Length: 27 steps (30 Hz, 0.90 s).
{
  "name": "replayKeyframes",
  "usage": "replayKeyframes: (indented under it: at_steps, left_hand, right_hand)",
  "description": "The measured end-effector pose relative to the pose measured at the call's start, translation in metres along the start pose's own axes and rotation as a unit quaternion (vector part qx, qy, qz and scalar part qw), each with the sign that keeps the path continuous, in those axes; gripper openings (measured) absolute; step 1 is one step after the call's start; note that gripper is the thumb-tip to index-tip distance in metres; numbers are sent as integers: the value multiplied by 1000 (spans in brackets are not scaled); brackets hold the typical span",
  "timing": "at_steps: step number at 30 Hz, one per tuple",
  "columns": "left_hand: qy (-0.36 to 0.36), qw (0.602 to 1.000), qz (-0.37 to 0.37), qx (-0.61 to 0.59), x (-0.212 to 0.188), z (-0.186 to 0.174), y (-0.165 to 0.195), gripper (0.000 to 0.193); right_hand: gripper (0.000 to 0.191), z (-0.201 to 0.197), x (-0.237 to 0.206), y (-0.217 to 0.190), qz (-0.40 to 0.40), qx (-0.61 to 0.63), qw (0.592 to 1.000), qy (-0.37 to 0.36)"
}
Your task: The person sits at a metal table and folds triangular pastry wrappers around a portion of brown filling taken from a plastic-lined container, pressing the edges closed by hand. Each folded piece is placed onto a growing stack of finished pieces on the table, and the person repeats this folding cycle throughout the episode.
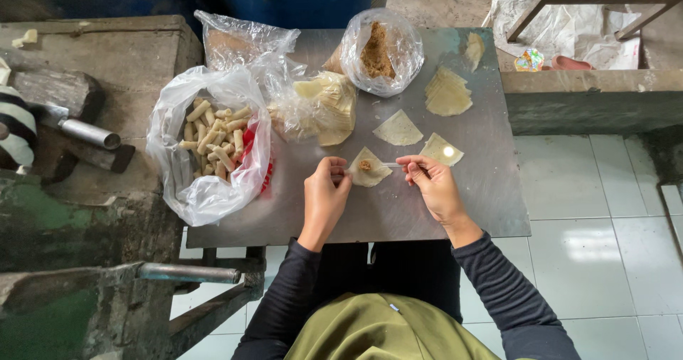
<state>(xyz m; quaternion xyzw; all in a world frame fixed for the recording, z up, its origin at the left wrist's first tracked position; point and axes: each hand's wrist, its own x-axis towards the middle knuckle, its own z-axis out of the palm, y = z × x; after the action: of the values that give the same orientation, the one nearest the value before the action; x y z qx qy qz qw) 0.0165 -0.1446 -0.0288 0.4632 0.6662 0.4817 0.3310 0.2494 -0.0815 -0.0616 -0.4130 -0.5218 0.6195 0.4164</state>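
On the metal table lies a pale triangular dough wrapper with a dab of brown filling at its middle. My left hand pinches the wrapper's left edge. My right hand holds a thin white stick whose tip reaches toward the filling. Two more single wrappers lie just beyond, one in the middle and one by my right hand.
A clear bag of brown filling stands at the back. A stack of wrappers lies right of it, a bag of wrappers left. A large plastic bag of finished rolls sits at the table's left. A concrete bench borders the left.
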Motion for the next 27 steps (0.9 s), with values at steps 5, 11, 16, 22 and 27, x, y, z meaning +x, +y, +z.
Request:
replayKeyframes:
  at_steps: [5,11,16,22,27]
  left_hand:
    - [7,1000,1,-13,1,2,2,26]
    - [23,999,23,-9,-1,1,7,24]
    - [18,999,42,-19,-5,3,12,19]
    - [15,997,70,19,-9,5,14,15]
    - [21,989,134,57,-6,8,12,17]
  right_hand:
    - [23,9,-12,-9,-100,-108,988,-50]
    - [41,13,-24,-31,-213,-237,944,-83]
    - [43,5,-35,-39,-223,-271,934,-67]
    - [33,-1,-43,-40,-219,-260,940,-19]
    - [20,-3,-13,-40,-126,-49,989,66]
